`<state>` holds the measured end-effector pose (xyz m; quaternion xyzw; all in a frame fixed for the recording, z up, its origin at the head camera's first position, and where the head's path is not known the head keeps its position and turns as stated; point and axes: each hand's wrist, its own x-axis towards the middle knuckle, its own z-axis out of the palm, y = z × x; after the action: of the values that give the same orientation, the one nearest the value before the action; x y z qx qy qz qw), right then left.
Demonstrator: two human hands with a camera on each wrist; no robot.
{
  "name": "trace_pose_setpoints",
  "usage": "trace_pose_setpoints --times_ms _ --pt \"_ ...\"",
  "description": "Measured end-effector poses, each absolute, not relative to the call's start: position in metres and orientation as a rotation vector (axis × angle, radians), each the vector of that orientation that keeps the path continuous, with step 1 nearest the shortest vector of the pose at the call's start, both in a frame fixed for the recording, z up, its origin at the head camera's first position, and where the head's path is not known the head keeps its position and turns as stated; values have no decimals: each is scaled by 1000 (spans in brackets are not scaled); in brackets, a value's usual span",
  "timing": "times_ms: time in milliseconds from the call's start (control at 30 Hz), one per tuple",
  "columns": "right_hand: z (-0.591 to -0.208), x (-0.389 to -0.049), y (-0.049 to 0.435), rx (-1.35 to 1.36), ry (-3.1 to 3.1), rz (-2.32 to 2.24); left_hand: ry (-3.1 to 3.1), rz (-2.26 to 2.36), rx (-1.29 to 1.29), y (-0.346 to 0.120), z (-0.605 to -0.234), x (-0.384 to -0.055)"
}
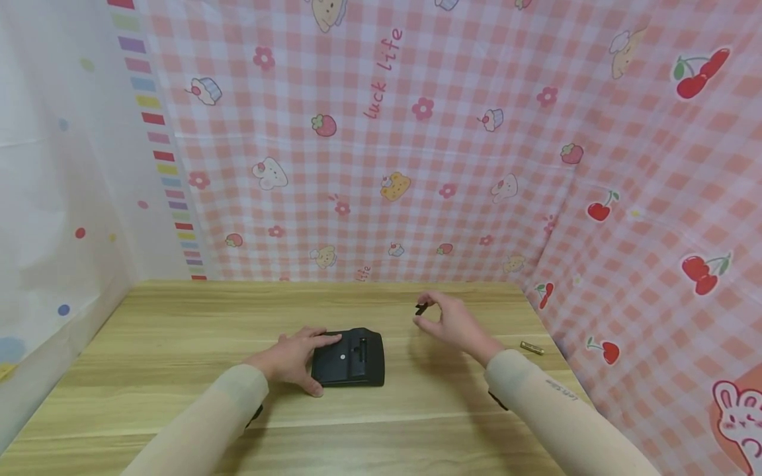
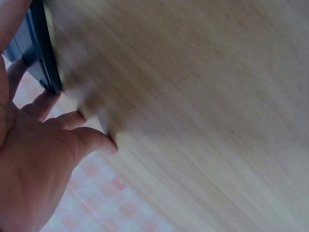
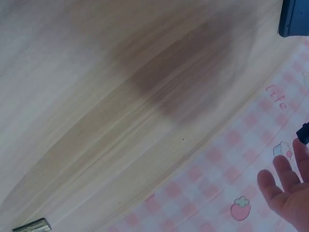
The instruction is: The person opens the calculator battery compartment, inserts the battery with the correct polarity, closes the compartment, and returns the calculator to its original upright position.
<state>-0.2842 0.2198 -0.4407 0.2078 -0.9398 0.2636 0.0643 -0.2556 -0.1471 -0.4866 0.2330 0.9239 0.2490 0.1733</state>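
Note:
A black desk calculator (image 1: 330, 369) appears to lie face down on the wooden table, its back upward and its battery compartment (image 1: 360, 357) uncovered. My left hand (image 1: 294, 360) rests on its left side, index finger across the top and thumb by the near corner. In the left wrist view, several outstretched fingertips come down at the table beside the calculator's edge (image 2: 46, 53). Off to the right, my right hand (image 1: 449, 320) pinches a small black battery cover (image 1: 421, 309) between thumb and finger, raised above the table. The right wrist view shows its other fingers spread loosely.
Near the table's right edge lies a gold-and-dark battery (image 1: 532, 348), beside my right forearm. A pink checked cloth (image 1: 357, 198) hangs along the table's back edge and right side. A white dotted sheet (image 1: 59, 198) hangs on the left.

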Motion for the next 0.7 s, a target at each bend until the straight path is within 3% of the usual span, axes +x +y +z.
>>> trace_pose_setpoints --times_ms 700 --pt "-439 -302 253 202 -2917 837 2612 712 660 -148 -487 -256"
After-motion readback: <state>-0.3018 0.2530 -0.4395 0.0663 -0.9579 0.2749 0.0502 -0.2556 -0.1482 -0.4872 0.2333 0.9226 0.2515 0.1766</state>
